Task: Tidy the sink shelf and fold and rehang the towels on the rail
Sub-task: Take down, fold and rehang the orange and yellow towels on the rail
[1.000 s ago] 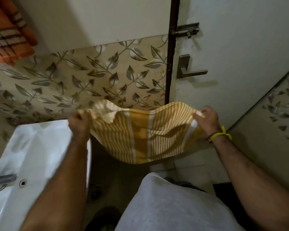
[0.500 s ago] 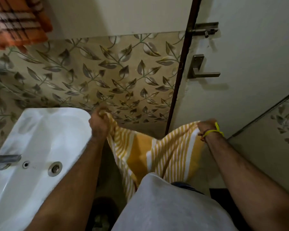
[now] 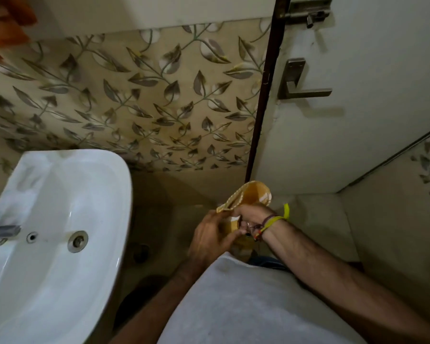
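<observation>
The yellow striped towel (image 3: pixel 252 194), right of the sink (image 3: pixel 60 232) at about five o'clock in view, is pinched between left hand (image 3: pixel 209 238) and right hand (image 3: pixel 250 217), its fold rising at twelve o'clock above both.

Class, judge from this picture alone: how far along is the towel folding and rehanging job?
Done: little that shows; the shelf is out of view. In hand: the yellow striped towel is gathered between the left hand and right hand, in front of the person, beside the sink. Left: finishing the fold and hanging it; an orange towel hangs top left.
</observation>
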